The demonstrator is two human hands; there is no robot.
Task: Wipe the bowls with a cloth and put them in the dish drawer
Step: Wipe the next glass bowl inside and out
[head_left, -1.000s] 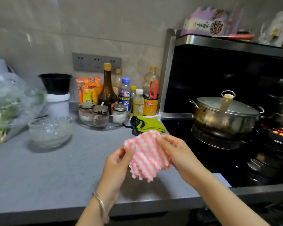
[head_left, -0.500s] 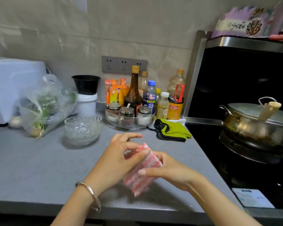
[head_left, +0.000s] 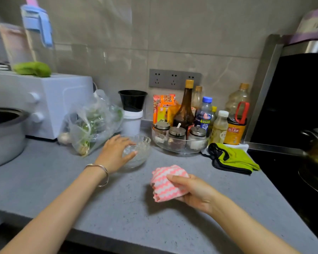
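Observation:
A clear cut-glass bowl (head_left: 142,150) stands on the grey counter (head_left: 117,208), in front of a white tub. My left hand (head_left: 114,154) has reached it: the fingers lie over its left rim and the thumb presses its near side. A bangle sits on that wrist. My right hand (head_left: 196,191) holds a folded pink-and-white striped cloth (head_left: 165,182) just above the counter, to the right of the bowl and nearer to me. No dish drawer is in view.
A glass tray of seasoning jars (head_left: 180,143) with bottles behind it stands right of the bowl. A green-and-black cloth (head_left: 231,158) lies by the stove (head_left: 283,162). A bag of greens (head_left: 92,123), a white oven (head_left: 50,103) and a grey pot (head_left: 4,132) fill the left.
My left hand has let go of the cloth and moved forward to the glass bowl. My right hand keeps the cloth, now folded. The view has swung left.

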